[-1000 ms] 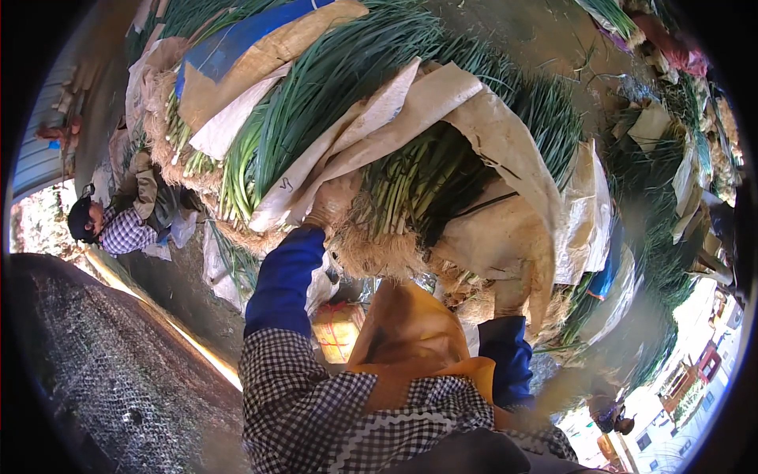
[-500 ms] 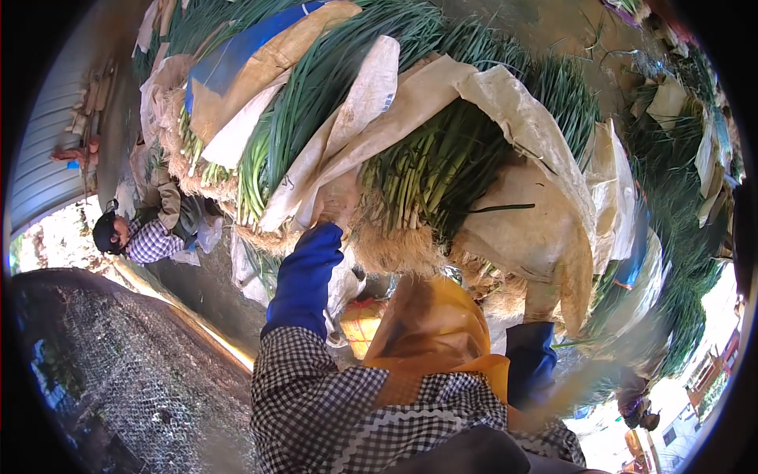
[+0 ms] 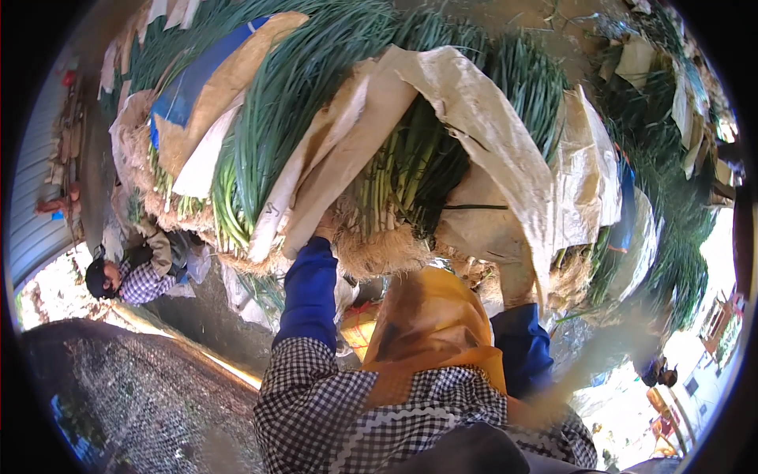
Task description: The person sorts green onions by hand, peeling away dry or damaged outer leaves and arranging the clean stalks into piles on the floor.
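Note:
A bundle of long green onions [image 3: 387, 186] lies under an arched beige woven sack cloth [image 3: 474, 87], its pale roots [image 3: 383, 251] toward me. My left hand [image 3: 325, 227], below a blue sleeve cover, reaches in at the left side of the roots, beside the lower end of the cloth's left strip. Its fingers are hidden. My right hand [image 3: 517, 282] is at the bundle's right side, against the sack cloth there. The cloth's right strip hangs beside it, and its fingers do not show clearly.
More bundles of green onions [image 3: 276, 110] lie on both sides, some covered by a blue and tan sheet [image 3: 193, 95]. Another person [image 3: 134, 268] works at the left. Dark netting [image 3: 134, 395] rises at the lower left, and a yellow bundle [image 3: 359, 325] sits below the roots.
The view has shifted, and most things stand further left. The upright pale flap on the cloth's left strip has dropped. My right hand is higher in the view; my left remains beside the roots.

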Demonstrator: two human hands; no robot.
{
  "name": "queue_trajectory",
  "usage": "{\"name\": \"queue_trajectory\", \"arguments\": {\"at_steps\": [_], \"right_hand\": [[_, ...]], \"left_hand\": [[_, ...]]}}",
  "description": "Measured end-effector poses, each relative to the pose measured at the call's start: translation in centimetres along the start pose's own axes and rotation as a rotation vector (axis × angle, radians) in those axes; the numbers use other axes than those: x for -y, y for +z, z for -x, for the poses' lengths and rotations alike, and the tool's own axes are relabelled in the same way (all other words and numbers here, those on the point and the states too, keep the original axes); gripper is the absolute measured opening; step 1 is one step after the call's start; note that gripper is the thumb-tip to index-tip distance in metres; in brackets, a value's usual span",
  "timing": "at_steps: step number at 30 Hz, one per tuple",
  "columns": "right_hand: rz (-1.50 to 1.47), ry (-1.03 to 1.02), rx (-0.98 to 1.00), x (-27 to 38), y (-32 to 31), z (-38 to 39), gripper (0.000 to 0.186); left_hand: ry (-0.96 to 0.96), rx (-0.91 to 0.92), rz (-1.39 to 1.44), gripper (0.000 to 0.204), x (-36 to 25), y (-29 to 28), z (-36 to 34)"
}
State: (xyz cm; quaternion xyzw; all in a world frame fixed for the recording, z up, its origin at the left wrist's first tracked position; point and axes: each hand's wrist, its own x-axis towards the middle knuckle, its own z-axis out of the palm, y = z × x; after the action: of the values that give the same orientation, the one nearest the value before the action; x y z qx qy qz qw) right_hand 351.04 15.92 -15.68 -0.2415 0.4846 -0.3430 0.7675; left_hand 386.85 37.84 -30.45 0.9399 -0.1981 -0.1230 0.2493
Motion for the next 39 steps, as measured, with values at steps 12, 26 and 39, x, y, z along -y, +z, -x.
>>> {"name": "queue_trajectory", "arguments": {"at_steps": [12, 26, 39], "right_hand": [[0.077, 0.069, 0.102, -1.5, -0.2, 0.1, 0.052], [0.241, 0.031, 0.109, -1.0, -7.1, -0.5, 0.053], [0.383, 0.013, 0.355, -10.1, 1.6, -3.6, 0.054]], "left_hand": [[-0.081, -0.061, 0.000, 0.034, 0.9, 0.5, 2.0], [0.196, 0.266, -0.049, 0.053, -2.8, 3.9, 3.1], [-0.181, 0.468, 0.493, 0.051, 4.7, 2.9, -1.3]]}}
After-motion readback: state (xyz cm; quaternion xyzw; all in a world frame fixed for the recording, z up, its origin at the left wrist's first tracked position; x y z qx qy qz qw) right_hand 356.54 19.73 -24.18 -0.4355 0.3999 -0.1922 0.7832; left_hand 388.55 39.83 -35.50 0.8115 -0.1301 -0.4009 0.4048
